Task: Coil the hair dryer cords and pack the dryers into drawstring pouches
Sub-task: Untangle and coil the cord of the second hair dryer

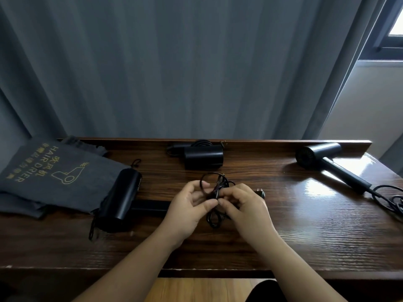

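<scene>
A black hair dryer (118, 200) lies on the table left of my hands, its handle pointing right toward them. Its black cord (214, 216) is bunched in loops between my hands. My left hand (187, 209) grips the loops at the middle. My right hand (244, 205) pinches the cord beside it, and the plug (260, 194) shows just behind its knuckles. A stack of grey drawstring pouches (54, 171) printed "HAIR DRIER" lies at the left. A second black dryer (202, 156) sits at the back centre. A third dryer (327, 164) lies at the right.
The dark wooden table (294, 225) has a raised ledge along its back edge, against a grey curtain. The right dryer's loose cord (390, 198) trails near the table's right edge. A black drawstring (92, 227) hangs by the near dryer.
</scene>
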`<state>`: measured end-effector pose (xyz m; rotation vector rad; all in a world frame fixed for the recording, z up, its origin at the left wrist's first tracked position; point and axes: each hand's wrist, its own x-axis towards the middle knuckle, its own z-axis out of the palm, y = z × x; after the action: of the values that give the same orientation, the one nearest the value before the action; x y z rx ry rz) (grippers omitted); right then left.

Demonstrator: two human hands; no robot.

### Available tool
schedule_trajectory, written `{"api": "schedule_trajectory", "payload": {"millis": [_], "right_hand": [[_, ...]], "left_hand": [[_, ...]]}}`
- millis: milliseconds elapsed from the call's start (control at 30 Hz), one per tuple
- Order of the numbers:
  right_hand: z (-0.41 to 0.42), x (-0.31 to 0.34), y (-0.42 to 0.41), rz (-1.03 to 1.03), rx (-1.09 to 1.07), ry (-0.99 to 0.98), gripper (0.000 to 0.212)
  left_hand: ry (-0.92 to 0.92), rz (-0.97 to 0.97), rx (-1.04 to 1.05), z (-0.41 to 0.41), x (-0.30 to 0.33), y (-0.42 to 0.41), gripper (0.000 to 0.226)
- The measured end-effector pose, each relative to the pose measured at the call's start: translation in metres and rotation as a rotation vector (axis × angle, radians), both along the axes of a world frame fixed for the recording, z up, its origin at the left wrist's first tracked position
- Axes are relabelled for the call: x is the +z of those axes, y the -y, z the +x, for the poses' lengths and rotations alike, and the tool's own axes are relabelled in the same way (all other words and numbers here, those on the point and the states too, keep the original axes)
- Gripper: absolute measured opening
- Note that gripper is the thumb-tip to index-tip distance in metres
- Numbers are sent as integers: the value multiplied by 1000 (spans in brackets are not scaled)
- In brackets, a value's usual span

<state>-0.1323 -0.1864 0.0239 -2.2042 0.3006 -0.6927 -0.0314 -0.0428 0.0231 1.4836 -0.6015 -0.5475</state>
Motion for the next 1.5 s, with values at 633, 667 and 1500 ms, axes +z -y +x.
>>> {"api": "schedule_trajectory", "payload": {"millis": [633, 667, 1500], "right_hand": [[-18, -17, 82, -344, -68, -47, 20], [-19, -12, 81, -377, -77, -8, 18], [-11, 19, 37, 1371, 175, 114, 24]], "left_hand": [[279, 131, 101, 16, 12, -10, 43], [298, 141, 105, 16, 12, -10, 50], [-366, -196, 320, 15, 22, -7, 40]]}}
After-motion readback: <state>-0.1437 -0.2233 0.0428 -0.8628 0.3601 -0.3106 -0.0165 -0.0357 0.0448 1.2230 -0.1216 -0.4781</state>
